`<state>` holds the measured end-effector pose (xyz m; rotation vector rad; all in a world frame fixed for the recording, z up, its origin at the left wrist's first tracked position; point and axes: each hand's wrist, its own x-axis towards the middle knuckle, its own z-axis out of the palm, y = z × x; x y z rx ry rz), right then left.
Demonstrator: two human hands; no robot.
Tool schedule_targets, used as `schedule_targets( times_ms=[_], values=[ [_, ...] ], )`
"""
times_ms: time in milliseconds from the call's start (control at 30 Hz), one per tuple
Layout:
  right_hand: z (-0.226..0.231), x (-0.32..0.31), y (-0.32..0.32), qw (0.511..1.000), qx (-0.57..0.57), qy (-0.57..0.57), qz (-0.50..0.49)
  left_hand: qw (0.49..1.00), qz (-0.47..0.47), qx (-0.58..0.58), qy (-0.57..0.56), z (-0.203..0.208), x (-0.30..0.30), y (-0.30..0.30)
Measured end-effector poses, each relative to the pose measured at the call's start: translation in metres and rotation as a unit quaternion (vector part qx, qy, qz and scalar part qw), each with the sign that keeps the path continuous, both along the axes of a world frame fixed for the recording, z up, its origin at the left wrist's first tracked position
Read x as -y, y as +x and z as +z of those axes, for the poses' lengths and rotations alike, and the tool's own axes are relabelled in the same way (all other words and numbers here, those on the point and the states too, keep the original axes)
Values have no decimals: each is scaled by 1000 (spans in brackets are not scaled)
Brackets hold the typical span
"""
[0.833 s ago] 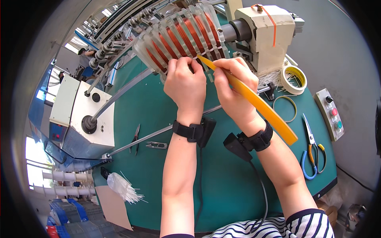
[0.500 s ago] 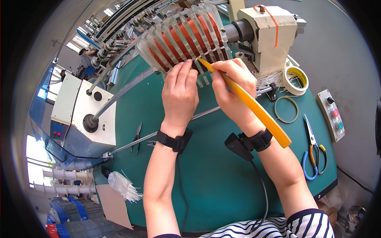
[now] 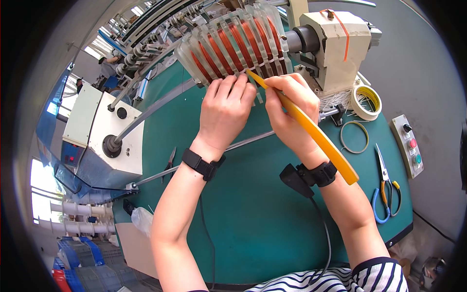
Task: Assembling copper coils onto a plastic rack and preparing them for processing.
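Observation:
A coil bobbin (image 3: 196, 41) with clear ribbed flanges and reddish-brown wire windings (image 3: 237, 47) is mounted at the top. My left hand (image 3: 227, 107) reaches to its lower front edge, fingers bent together against it; whatever they pinch is hidden. In my right hand (image 3: 294, 104) is a long yellow tapered bar (image 3: 323, 143), held between thumb and fingers. The bar's narrow tip meets the bobbin close beside my left fingertips, near a white strip along the windings. Its broad end extends back over my right wrist.
A cream machine head (image 3: 335, 48) carries the bobbin's shaft. Right of my hands lie a tape roll (image 3: 366, 103), a thin ring (image 3: 354, 137), scissors (image 3: 383, 185) and a button box (image 3: 407, 146). A metal rod crosses the green table (image 3: 253, 219); pliers (image 3: 171, 160) lie left.
The bobbin and table now sit slightly further right in the picture. My left hand has shifted right along the bobbin, closer to the bar's tip, and its forearm slants more.

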<state>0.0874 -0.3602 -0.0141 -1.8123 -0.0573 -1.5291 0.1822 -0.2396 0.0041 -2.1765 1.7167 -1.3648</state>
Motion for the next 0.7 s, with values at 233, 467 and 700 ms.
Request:
schedule_targets(
  times_ms=[233,467,700],
  values=[
    [-1,0,7,1000,-4,-6,13,994,-31,-78,-70,-8,-5,-4],
    [-2,0,7,1000,-7,0,14,991,-36,-93,-87,-12,-4,-3],
    [-1,0,10,1000,-1,-27,12,990,-40,-97,-99,-14,-3,-2]
  ],
)
